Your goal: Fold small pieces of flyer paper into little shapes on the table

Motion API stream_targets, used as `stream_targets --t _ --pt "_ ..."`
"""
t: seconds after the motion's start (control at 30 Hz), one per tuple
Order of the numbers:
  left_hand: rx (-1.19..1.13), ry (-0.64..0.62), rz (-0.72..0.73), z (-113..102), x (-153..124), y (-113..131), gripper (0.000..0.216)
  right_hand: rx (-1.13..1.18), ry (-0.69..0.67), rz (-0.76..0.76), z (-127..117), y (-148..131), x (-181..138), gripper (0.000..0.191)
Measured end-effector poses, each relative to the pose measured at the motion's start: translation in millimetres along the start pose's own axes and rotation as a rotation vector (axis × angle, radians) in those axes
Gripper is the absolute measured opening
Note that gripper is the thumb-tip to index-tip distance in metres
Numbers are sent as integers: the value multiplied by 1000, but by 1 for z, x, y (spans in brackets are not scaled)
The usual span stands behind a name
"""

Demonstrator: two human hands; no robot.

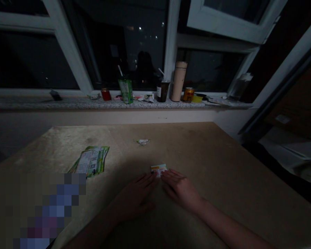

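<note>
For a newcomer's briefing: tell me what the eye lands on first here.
First, the left hand and right hand meeting on the wooden table, fingertips on a small folded paper. Next, the green leaflets fanned out to their left. Behind, drink containers line the windowsill, a tall beige flask standing out against the dark window.

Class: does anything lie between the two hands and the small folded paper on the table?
Nothing visible does. The left hand and right hand both touch the small folded paper with their fingertips; the green leaflets and the paper scrap lie well aside.
</note>
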State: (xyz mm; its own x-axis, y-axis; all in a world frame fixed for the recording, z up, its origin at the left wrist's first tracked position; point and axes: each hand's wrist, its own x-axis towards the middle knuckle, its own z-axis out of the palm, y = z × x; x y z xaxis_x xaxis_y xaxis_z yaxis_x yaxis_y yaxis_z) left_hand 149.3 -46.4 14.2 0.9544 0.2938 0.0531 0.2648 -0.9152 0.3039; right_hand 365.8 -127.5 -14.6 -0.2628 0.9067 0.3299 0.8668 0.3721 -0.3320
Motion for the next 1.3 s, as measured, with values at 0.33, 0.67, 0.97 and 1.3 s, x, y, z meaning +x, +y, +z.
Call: stream_targets --t 0.33,0.67,0.97,1.3 --pt "-24 250 -85 -1 3 -12 18 37 -20 -29 -2 0 3 34" --pt "32 316 -263 12 8 -21 37 67 0 -70 -4 4 6 27" --pt "79 345 -336 20 23 -26 40 113 -3 -110 -5 6 9 26" --pt "40 334 -251 17 22 -15 39 165 -11 -95 -10 8 39 56"
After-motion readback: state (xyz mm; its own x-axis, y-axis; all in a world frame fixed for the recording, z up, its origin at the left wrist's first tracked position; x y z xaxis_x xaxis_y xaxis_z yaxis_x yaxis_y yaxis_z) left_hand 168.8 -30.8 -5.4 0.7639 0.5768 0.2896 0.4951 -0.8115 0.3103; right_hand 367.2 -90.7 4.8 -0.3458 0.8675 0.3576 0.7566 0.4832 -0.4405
